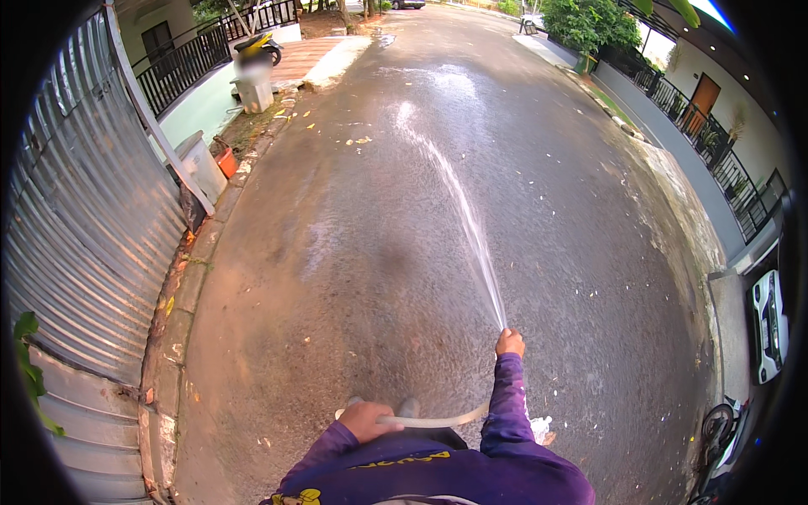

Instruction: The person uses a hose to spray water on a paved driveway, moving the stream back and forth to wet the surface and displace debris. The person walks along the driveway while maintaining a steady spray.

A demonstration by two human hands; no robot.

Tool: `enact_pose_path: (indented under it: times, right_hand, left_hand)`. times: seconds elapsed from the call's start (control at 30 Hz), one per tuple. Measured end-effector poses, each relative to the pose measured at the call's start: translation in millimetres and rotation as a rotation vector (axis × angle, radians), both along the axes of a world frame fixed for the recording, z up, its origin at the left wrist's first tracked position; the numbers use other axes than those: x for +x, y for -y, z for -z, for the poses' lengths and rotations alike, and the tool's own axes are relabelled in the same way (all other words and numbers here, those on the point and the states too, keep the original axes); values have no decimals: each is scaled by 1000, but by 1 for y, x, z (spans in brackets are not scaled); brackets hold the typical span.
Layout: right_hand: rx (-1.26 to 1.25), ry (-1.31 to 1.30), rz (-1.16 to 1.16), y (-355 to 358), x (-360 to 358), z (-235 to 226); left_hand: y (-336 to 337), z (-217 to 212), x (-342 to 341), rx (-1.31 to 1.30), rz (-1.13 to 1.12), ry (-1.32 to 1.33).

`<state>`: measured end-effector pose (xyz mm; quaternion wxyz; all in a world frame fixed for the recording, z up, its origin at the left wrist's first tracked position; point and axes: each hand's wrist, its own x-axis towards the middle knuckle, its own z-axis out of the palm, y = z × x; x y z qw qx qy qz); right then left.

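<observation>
In the head view, the person stands on a wet road (404, 295), dressed in a purple long-sleeved top (404, 471). The right arm reaches forward from the body, quite straight, a little to the right of the middle. Its right hand (509, 342) is closed, the back of it turned up, at the place where the water jet (461, 198) comes out; the end of the hose is covered by the fingers, so I cannot tell its shape.

The left arm is bent, and the left hand (368, 420) lies low before the waist, gripping the pale hose (442, 420) from above. From there the hose runs in a shallow curve to the right and goes out of sight at the right sleeve. Two shoe tips (409, 407) show just beyond it.

As for edges, on the left a kerb (189, 337) follows the road, with a corrugated metal fence (93, 185) close behind. Farther along it stand a grey bin (202, 167) and an orange bucket (225, 162). On the right, past a pale concrete strip (673, 198), are a white car (769, 326) and, lower, a motorbike (718, 427). Between these two sides, the road gives both arms wide room, mostly forward.
</observation>
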<state>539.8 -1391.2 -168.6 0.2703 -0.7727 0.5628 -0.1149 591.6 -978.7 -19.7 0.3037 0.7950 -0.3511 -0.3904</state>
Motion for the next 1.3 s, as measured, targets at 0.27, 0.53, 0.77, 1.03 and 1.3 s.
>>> enact_pose_path:
  times: [0.27, 0.53, 0.77, 1.03, 1.3]
  right_hand:
    - [-35, 12, -5, 2, 11, -4]
    - [-30, -39, -78, -3, 20, -7]
    - [-40, -4, -75, -3, 23, -13]
    - [-91, 65, -96, 0, 33, -12]
    - [-48, 20, -123, -1, 38, -12]
  left_hand:
    - [-3, -2, 1, 18, -4, 17]
    - [-6, 1, 1, 19, 1, 3]
    - [-6, 3, -3, 9, -7, -9]
    - [-8, 0, -3, -4, -41, -20]
    - [-11, 0, -2, 7, -55, -10]
